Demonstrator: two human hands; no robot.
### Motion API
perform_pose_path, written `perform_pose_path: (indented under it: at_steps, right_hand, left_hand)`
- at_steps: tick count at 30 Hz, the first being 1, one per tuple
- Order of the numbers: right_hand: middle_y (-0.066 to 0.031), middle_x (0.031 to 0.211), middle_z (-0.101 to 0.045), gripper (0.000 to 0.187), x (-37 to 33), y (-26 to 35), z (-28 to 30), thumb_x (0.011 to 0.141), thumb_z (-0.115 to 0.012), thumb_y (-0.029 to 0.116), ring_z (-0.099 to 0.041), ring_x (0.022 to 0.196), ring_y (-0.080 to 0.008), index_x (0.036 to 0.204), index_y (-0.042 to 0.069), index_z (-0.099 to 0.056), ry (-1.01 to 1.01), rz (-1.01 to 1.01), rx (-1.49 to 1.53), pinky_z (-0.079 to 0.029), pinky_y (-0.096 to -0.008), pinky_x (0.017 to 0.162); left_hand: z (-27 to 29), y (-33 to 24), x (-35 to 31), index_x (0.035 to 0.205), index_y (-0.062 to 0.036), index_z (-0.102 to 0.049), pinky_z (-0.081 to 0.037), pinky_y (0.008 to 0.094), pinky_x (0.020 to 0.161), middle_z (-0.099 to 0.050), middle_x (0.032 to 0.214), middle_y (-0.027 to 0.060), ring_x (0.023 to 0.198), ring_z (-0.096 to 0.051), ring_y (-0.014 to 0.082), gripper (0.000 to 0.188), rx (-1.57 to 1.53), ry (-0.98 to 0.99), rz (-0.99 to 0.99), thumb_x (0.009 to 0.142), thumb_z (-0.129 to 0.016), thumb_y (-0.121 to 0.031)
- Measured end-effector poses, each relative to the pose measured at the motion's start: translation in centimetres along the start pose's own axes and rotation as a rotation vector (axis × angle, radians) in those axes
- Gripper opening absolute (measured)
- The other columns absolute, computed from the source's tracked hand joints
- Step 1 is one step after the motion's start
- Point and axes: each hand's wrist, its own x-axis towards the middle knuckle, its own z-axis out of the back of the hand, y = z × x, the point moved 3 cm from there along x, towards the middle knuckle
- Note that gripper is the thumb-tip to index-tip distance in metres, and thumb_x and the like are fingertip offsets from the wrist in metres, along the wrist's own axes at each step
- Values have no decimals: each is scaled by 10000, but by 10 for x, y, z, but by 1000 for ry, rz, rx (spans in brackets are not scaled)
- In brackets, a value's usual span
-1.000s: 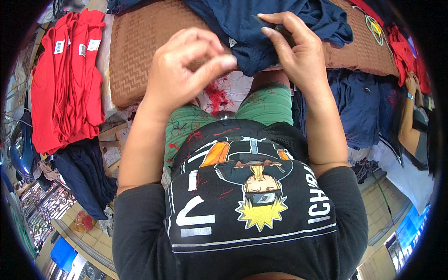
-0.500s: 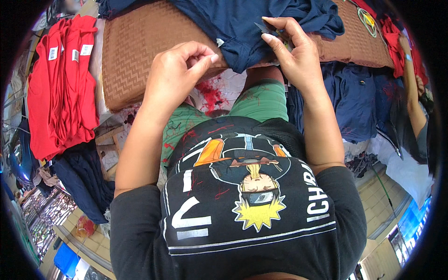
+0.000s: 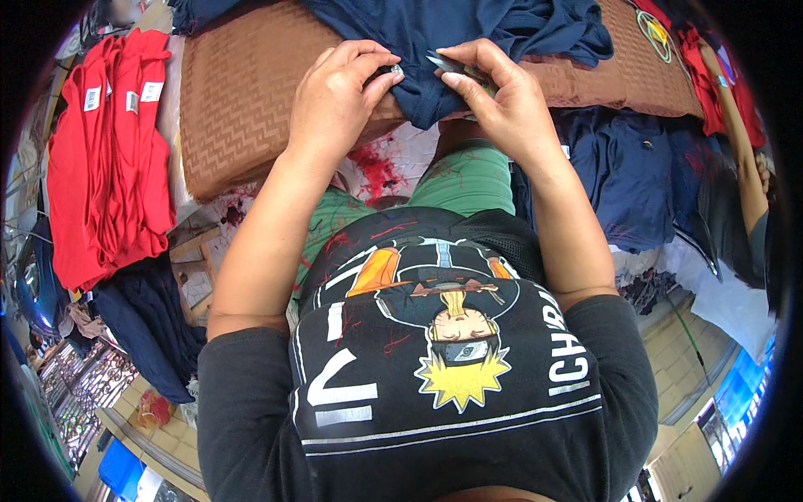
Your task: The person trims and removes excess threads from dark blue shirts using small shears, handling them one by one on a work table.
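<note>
A navy blue garment lies over a brown patterned padded surface, one end of it hanging toward my lap. My left hand is closed in a pinch on the garment's small white tag, which mostly hides behind the fingertips. Held between thumb and fingers of my right hand are small thread snips, their pointed metal blades facing left over the navy cloth. A narrow gap parts the blade tips from the tag. The snips' grip is largely covered by my fingers.
Red garments with white tags are piled at the left. Folded navy garments lie at the right, below a coiled pale cable. Another person's arm reaches in at the far right. Red thread scraps litter white cloth between my legs.
My left hand has moved right and up, taking the white tag in its fingertips. My right hand has shifted left with the snips, and the two hands are closer together.
</note>
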Motion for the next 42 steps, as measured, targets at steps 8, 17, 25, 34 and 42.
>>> perform_pose_path:
  at_steps: [8, 17, 25, 34, 42]
  right_hand:
    - [-144, 919, -683, 228, -1, -2, 2, 850, -663, 166, -674, 877, -309, 1044, 54, -625, 19, -16, -60, -514, -360, 754]
    - [-143, 949, -686, 247, 0, -5, 2, 855, -665, 171, -678, 900, -272, 1062, 44, -620, 46, -62, 8, -509, -345, 776]
    - [-60, 1088, -619, 248, -2, -4, 15, 927, -585, 54, -609, 1042, -138, 1163, -17, -562, 102, -106, 37, -464, -258, 916]
    - [-68, 1084, -622, 262, -4, -5, 21, 925, -587, 53, -611, 1038, -139, 1171, -31, -553, 58, -140, 211, -465, -256, 915]
    - [-48, 1024, -650, 216, 2, 3, 20, 908, -612, 55, -617, 977, -109, 1112, -14, -600, 45, -80, 82, -480, -239, 863]
  left_hand:
    - [10, 4, 0, 956, -30, -676, -510, 303, 838, -680, 1096, 114, 991, -657, 190, 142, -149, 195, 254, 876, -651, -144]
    - [51, -5, -15, 916, 25, -661, -420, 308, 945, -652, 1140, 107, 1098, -574, 183, 168, -612, 540, 253, 915, -597, -131]
    - [80, -21, -20, 925, 26, -685, -498, 256, 782, -700, 898, 66, 841, -641, 126, 99, -492, 548, 431, 867, -636, -39]
    - [86, -26, -18, 919, -11, -687, -494, 256, 761, -697, 891, 52, 820, -628, 116, 135, -198, 691, 556, 830, -700, -110]
    - [48, -38, 12, 1001, -53, -671, -479, 374, 878, -639, 1098, 78, 981, -609, 272, 268, 12, 151, -154, 782, -726, -197]
